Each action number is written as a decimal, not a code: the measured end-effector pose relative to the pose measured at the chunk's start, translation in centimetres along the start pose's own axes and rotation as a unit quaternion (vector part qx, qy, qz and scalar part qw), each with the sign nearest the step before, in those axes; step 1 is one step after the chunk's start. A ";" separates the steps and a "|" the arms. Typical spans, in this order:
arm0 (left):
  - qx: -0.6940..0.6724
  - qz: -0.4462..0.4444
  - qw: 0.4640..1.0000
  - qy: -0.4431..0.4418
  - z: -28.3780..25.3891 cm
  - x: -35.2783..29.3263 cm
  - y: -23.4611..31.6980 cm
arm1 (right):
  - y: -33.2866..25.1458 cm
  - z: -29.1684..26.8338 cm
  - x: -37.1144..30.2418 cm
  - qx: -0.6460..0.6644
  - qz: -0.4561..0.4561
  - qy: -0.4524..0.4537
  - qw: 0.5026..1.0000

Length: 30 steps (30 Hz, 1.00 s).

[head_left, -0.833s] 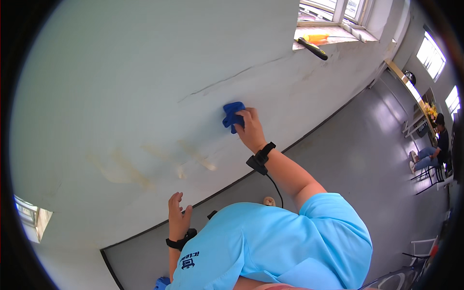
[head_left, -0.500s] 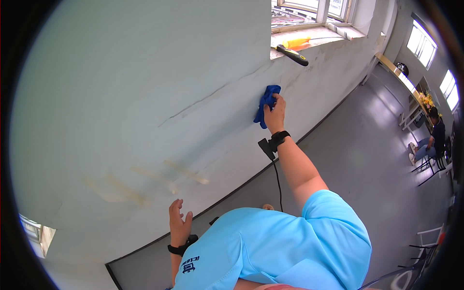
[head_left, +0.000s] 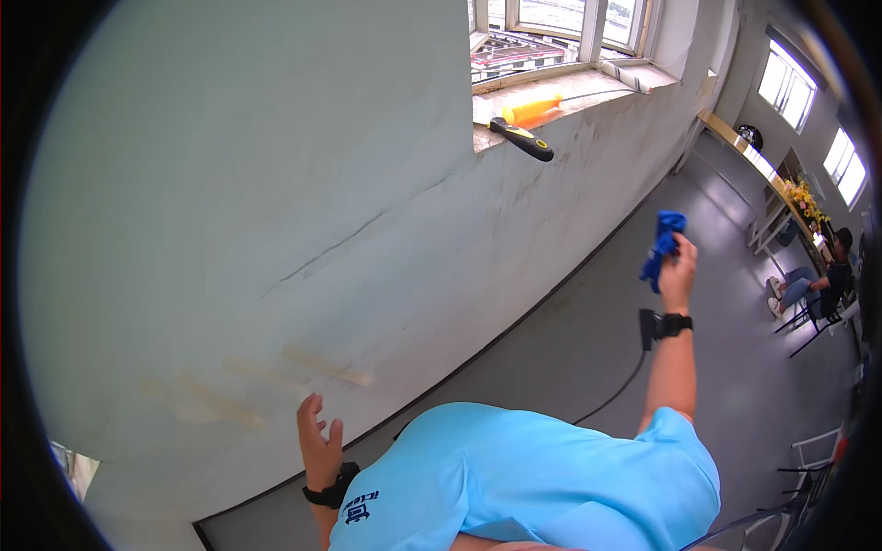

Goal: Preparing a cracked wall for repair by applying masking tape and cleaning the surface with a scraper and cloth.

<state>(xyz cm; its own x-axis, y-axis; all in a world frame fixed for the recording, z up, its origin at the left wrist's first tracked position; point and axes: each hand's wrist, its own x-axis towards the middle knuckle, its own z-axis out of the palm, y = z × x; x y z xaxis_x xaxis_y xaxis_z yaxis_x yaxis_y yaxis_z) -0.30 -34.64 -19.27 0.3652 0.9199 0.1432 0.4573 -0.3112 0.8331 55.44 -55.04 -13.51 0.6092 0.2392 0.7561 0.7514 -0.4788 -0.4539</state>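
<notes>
My right hand grips a crumpled blue cloth, held out to the right away from the wall, with the grey floor behind it. A black band with a small block and a cable circles that wrist. My left hand is raised near the lower part of the wall, fingers apart and nothing in them. A dark crack runs slanting across the pale wall, and several faint yellowish streaks mark it above my left hand. Whether the left fingertips touch the wall I cannot tell.
On the window sill lie a scraper with a black and yellow handle and an orange object. To the far right a person sits on a chair beside a long table with flowers. Another chair stands lower right.
My right hand has come off the wall and swung right with the blue cloth. The view has shifted a little; my left hand stays raised and open.
</notes>
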 end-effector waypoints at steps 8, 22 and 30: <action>-0.013 0.094 0.974 0.204 -10.8 1.4 3.0 | 2.0 -22.6 8.0 -0.300 -0.095 0.272 0.909; -0.176 0.163 0.948 0.209 -9.4 1.3 9.4 | -25.8 7.2 20.0 0.095 -0.272 -0.334 0.897; -0.228 0.120 0.944 0.207 -7.7 -0.2 7.5 | -25.1 12.1 20.4 -0.039 -0.390 -0.314 0.865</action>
<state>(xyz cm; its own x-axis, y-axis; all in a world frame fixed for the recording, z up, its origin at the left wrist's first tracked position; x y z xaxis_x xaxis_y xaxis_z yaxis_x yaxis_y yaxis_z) -3.16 -35.31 -8.98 0.0235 0.8796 0.4751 -0.0289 -0.4744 0.8798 52.04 -27.92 7.66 -0.0392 0.9145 0.4028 0.9914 -0.0146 0.1297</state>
